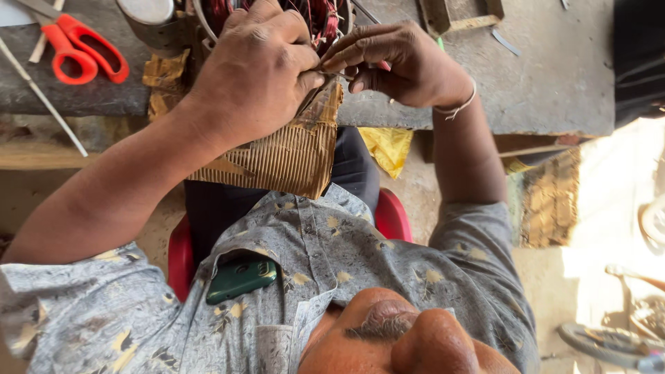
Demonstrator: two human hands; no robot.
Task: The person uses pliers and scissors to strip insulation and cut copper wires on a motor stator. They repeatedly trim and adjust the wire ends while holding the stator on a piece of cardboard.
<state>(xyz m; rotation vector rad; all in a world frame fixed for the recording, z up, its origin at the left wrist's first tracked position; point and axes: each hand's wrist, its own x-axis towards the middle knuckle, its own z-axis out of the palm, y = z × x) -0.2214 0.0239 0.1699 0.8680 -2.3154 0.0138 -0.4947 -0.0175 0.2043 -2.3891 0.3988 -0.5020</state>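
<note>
My left hand (256, 69) is curled over the edge of the grey workbench (554, 76), with its fingers closed at a round coil of reddish wire windings (325, 17). My right hand (398, 62) meets it from the right. Thumb and fingers of both hands pinch the same small thin strip (327, 67); what it is made of is too small to tell. A worn piece of corrugated cardboard (291, 156) hangs down from the bench edge under my left hand. A thin band circles my right wrist.
Red-handled scissors (80, 48) and a thin rod (41, 97) lie at the bench's left, a metal can (149, 17) beside them. A wooden frame (460, 14) sits at the back right. Yellow plastic (388, 147) hangs below. I sit on a red stool (391, 215); a green phone (241, 278) is in my shirt pocket.
</note>
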